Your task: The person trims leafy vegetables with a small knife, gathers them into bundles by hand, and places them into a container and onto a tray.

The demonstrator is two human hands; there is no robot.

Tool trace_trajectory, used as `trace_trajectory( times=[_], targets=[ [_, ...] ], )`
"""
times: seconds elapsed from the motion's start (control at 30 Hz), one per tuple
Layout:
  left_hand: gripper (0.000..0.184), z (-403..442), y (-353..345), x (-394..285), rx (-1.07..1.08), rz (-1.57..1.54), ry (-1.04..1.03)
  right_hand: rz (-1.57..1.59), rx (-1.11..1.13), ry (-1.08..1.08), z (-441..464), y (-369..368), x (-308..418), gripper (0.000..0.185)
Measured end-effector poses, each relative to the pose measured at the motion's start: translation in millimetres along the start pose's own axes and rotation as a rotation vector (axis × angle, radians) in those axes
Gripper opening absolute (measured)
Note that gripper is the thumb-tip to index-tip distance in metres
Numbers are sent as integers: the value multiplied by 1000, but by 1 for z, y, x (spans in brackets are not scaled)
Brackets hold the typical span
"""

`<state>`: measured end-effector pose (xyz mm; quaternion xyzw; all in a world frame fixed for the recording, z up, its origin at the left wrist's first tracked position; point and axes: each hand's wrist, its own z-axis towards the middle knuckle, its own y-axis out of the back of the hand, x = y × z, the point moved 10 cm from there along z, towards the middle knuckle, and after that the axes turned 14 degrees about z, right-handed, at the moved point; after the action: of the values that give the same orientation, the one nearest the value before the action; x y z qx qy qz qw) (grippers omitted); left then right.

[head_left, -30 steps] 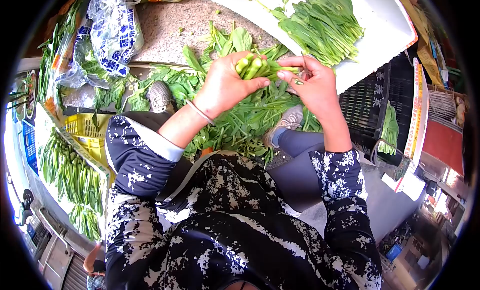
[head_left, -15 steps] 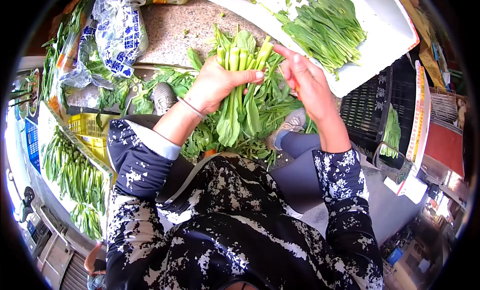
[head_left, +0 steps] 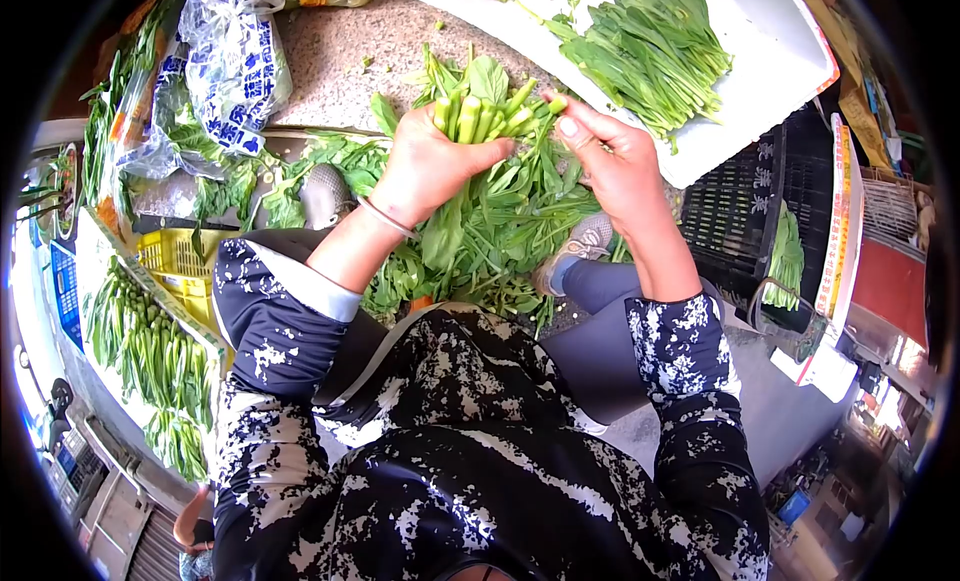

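Observation:
My left hand, with a bangle on its wrist, is wrapped round a bunch of green stems, the cut ends facing up and the leaves hanging below the fist. Close to its right, my right hand pinches a stem end between thumb and fingers. Whether that stem is joined to the bunch I cannot tell. A pile of loose leafy greens lies beneath both hands, between the shoes.
A white foam box at the upper right holds greens. Black crates stand at the right. Plastic bags lie upper left, above a yellow basket and a box of bundled stems.
My left hand has turned the bunch so the cut ends point up. My right hand first moved away from the stems, then closed on a stem end at the bunch's right.

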<state>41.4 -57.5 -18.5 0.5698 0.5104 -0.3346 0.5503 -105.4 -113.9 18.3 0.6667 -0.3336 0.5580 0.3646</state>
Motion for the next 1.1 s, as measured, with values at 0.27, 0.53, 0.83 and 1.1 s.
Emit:
trace_trajectory(
  times=[0.27, 0.53, 0.83, 1.1],
  targets=[
    [23, 0, -7, 9, 63, -94, 61, 101, -2, -29, -2, -5, 1, 34],
    [22, -2, -9, 4, 105, 26, 43, 146, 6, -120, 5, -1, -15, 31],
    [20, -4, -12, 11, 137, -189, 141, 96, 4, -59, 0, -14, -14, 25],
    [22, -3, -10, 19, 112, -334, 237, -179, -78, -6, 14, 15, -20, 50]
  ],
)
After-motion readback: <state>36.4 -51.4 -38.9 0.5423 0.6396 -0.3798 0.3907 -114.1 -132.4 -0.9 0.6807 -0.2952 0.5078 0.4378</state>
